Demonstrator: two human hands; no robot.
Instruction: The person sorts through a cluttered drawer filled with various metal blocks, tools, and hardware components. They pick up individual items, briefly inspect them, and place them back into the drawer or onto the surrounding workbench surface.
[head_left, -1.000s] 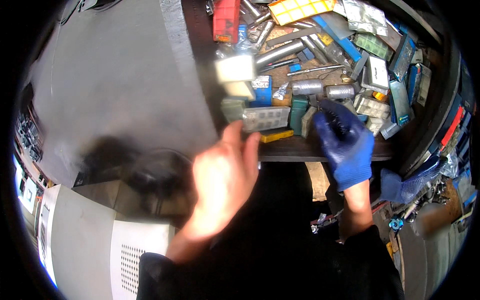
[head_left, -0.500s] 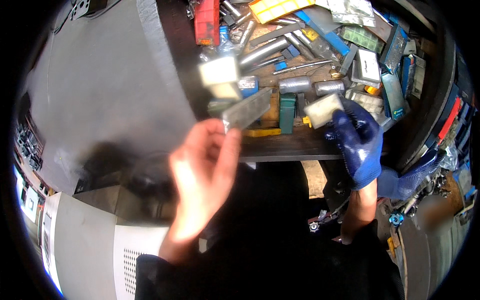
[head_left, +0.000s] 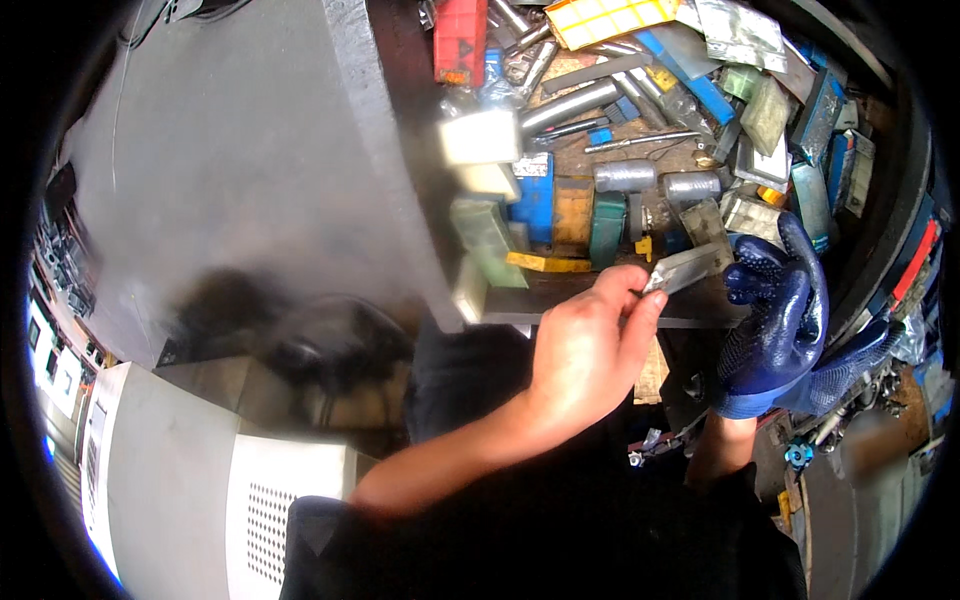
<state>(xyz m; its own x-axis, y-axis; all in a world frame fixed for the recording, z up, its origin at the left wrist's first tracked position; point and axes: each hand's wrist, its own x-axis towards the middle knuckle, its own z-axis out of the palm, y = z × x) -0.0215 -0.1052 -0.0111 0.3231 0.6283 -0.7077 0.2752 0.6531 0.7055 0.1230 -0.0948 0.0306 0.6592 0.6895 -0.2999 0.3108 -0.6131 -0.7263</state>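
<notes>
The bare left hand (head_left: 585,350) pinches a small shiny flat pack (head_left: 685,270) between thumb and fingers and holds it up in the air, just in front of the messy tray (head_left: 700,325). The right hand (head_left: 775,310), in a blue glove, is right beside the pack, fingers curled near its far end (I cannot tell if they touch it or grip it).

So the picking-out part looks done: one pack is out of the pile and in the hand. Looking at it or opening it seems to be what is left, because the pack looks closed and whole.

The tray is full of other things: grey metal bars (head_left: 570,105), little blue boxes (head_left: 535,195), a green box (head_left: 605,225) and a red box (head_left: 460,35).
</notes>
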